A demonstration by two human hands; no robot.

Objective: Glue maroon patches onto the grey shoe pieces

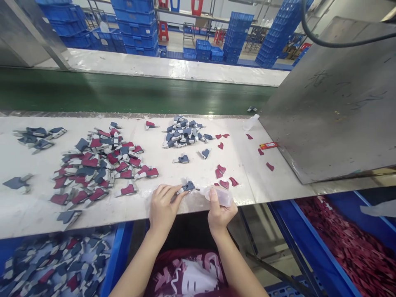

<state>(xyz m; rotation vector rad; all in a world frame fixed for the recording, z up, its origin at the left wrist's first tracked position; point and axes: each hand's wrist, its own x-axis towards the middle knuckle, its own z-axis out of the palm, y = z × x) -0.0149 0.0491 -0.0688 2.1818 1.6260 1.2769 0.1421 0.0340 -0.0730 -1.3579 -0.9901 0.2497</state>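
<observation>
Near the table's front edge, my left hand (163,205) pinches a small dark blue-grey part (188,186) with a pale end. My right hand (220,212) is closed around a translucent squeeze bottle (223,196), its narrow tip pointing left at the blue-grey part; whether they touch is too small to tell. Several flat maroon pieces (233,181) lie just beyond the bottle. Two single blue-grey parts (183,159) rest farther back, in front of a heap of similar parts (185,131). A large pile of maroon and blue-grey parts (102,165) spreads to the left.
Behind the white table (148,144) runs a green belt (148,97). A metal panel (337,103) stands at right, near a red-and-yellow tube (268,145). Blue bins hold assorted parts (58,264) at lower left and maroon pieces (349,243) at lower right.
</observation>
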